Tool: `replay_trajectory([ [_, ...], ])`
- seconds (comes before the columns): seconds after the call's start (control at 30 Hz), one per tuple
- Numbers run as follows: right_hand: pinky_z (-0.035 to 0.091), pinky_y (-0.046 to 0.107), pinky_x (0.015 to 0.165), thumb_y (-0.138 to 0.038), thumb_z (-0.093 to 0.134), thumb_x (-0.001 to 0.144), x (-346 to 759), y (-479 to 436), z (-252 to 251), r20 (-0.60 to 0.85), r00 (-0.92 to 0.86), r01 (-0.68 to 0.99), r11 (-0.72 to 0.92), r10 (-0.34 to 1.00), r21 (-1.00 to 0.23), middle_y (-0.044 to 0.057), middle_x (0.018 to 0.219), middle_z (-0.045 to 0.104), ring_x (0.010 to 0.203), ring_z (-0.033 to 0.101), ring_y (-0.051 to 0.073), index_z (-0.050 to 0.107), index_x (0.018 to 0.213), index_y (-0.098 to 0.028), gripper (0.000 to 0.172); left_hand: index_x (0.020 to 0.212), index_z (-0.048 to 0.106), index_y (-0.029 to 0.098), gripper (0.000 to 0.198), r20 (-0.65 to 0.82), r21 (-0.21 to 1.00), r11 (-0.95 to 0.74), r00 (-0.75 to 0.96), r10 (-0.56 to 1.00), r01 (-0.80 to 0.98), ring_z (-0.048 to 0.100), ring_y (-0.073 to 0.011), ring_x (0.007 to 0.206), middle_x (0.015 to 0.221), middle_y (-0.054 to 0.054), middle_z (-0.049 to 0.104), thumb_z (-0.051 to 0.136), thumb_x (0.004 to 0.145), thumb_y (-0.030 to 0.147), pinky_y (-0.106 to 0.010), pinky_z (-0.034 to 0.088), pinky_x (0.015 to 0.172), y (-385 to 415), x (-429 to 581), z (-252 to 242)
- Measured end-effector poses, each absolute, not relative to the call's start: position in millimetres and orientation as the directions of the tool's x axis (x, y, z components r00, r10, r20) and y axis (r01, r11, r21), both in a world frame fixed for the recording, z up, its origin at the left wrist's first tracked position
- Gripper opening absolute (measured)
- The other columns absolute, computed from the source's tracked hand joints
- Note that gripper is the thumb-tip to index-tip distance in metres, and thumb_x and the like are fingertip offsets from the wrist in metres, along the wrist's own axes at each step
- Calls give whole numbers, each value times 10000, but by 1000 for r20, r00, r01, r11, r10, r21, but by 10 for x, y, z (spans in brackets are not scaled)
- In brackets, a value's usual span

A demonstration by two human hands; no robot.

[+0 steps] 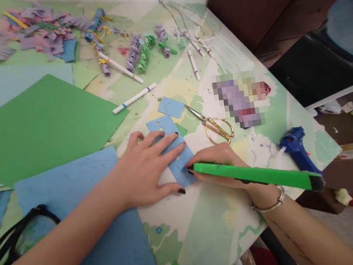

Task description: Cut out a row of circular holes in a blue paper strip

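My left hand [150,167] lies flat with fingers spread, pressing a narrow blue foam strip [166,129] onto the table. Small holes show near the strip's upper end. At the strip's lower right edge, my right hand [221,163] is closed around a green utility knife [255,171]. The knife's front end points at the strip; its tip is hard to make out among the fingers. Just beyond the strip are a small blue foam piece [171,107] and gold-handled scissors [217,127], their blades pointing away to the left.
Green [43,126] and blue foam sheets [115,252] cover the left side, with black glasses [28,230] on them. White markers [134,98], curled foam pieces [133,52] and a scrap pile [42,31] lie farther back. A blue glue gun [298,147] rests near the right edge.
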State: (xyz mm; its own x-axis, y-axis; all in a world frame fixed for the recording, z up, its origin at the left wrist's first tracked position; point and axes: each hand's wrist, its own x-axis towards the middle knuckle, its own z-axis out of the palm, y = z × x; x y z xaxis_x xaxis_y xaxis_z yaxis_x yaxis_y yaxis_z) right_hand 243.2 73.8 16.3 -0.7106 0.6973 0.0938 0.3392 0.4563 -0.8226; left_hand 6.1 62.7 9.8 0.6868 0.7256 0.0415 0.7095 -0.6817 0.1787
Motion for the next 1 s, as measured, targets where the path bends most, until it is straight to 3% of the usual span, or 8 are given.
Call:
replay_trajectory([
  [0.1,460,200,595,-230,627,868,2440,740,137,92,-712,327,445,696,-834,14,754,692,641,600,97,706,880,-152,112,1379,461,228,607,80,225,-555,552,830,801,414,-395,1264,1450,-156,442,429,881,573,-572,346,979,841,80,120],
  [0.2,469,202,606,-246,630,867,2446,754,103,98,-708,324,446,699,-834,25,770,706,658,619,104,713,905,-153,130,1273,522,137,502,95,283,-329,315,944,901,482,-376,1181,1255,-195,544,473,868,429,-524,409,939,1095,108,114],
  [0.43,491,202,623,-219,631,862,2450,785,109,112,-720,271,426,685,-863,32,749,711,665,635,106,717,901,-141,123,1051,575,193,281,-18,408,-212,240,971,888,628,-189,749,868,-49,685,539,818,345,-313,507,657,1361,35,207],
  [0.53,493,197,578,-225,625,868,2458,826,136,58,-741,244,349,669,-905,19,668,677,599,607,96,717,919,-121,148,1041,582,203,256,-73,402,-205,255,964,892,626,-173,693,824,-29,689,536,809,300,-288,495,594,1278,-62,255],
  [0.67,527,196,537,-255,622,881,2485,940,160,-83,-791,228,166,606,-959,32,701,678,558,624,91,706,992,-96,211,1144,563,148,358,-48,294,-181,204,978,939,655,-302,860,950,-137,681,550,807,268,-423,519,697,1046,-70,239],
  [0.77,574,211,565,-286,645,872,2497,1025,156,-162,-821,216,34,547,-976,44,746,695,603,678,114,696,1016,-92,247,1313,464,136,483,79,222,-183,169,982,958,481,-428,1226,1317,-247,516,528,864,302,-574,441,909,853,59,188],
  [0.87,590,217,589,-292,656,863,2493,1055,146,-213,-829,236,-21,516,-972,34,723,698,610,693,121,686,1019,-93,254,1393,402,194,530,192,164,-403,372,908,900,247,-394,1424,1521,-169,359,511,905,370,-676,199,1095,711,211,94],
  [1.0,554,175,536,-196,641,844,2465,1006,142,-236,-767,345,75,596,-936,-8,620,678,550,664,100,689,943,-122,133,1448,352,138,494,140,159,-603,586,798,782,293,-326,1431,1535,-143,361,335,989,321,-643,234,1113,657,294,-55],
])
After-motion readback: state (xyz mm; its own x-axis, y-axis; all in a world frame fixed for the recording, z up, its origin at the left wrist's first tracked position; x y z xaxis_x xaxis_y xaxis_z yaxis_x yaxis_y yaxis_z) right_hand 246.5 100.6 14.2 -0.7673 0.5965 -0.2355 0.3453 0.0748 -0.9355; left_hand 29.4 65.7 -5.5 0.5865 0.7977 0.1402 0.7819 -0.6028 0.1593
